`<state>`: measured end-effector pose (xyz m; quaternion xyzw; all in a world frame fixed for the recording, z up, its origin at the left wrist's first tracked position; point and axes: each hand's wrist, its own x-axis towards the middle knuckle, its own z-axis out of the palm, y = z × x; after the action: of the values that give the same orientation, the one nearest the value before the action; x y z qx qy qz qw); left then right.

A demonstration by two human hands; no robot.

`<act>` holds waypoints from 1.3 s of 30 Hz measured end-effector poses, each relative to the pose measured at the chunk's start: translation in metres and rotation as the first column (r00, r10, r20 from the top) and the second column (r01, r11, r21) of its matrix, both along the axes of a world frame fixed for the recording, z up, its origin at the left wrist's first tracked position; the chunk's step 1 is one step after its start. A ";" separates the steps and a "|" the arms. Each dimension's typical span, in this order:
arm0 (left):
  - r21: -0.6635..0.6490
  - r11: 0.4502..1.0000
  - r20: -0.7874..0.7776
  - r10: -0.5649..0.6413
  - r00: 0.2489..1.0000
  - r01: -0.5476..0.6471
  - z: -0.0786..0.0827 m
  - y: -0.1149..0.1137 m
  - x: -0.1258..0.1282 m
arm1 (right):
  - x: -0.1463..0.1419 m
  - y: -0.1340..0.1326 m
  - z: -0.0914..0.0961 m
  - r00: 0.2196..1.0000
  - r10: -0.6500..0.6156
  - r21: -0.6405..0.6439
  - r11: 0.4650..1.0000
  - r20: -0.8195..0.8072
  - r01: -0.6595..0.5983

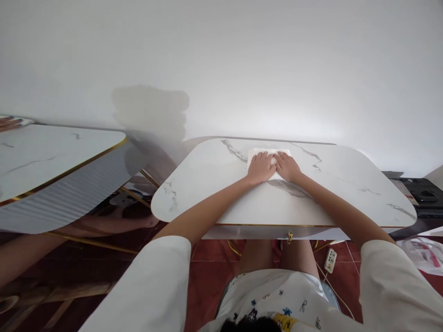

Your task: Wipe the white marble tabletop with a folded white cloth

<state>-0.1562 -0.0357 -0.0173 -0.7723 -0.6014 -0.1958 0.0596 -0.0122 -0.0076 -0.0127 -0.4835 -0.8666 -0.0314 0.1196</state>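
Note:
A folded white tissue or thin cloth [254,153] lies on the marble-patterned white tabletop [207,180], toward its back edge. My left hand [262,167] rests flat on it, fingers pointing toward the wall. Beside it, my right hand [288,166] also lies flat on the cloth, and the two hands meet at the thumbs. Both palms cover most of the cloth, so only its rim shows. Neither hand is closed round anything. A small gold knob [290,237] sits on the table's front face, below my forearms.
At left stands a second marble-patterned table [62,147] with gold trim; another person's hand [10,123] is on its far left. A white wall [242,69] rises behind. A power strip [330,260] lies on red tiles, a black appliance [424,191] and plastic bag [420,253] at right.

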 end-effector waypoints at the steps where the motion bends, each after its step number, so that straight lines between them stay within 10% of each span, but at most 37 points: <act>1: 0.001 1.000 0.006 -0.002 1.000 0.002 0.001 0.009 -0.003 | -0.003 0.009 0.000 1.000 0.000 0.003 1.000 -0.008 0.000; 23: 0.015 1.000 -0.006 0.022 1.000 -0.022 -0.003 0.134 -0.033 | -0.032 0.131 0.001 0.998 0.000 -0.017 1.000 -0.069 -0.002; 39: 0.030 0.997 -0.046 -0.071 0.996 0.072 -0.003 0.137 -0.011 | -0.010 0.122 -0.003 0.991 -0.095 0.009 0.995 -0.092 0.096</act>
<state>-0.1673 0.1011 -0.0208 -0.7964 -0.5688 -0.1900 0.0784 -0.0218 0.1149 -0.0157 -0.5244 -0.8359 -0.0208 0.1607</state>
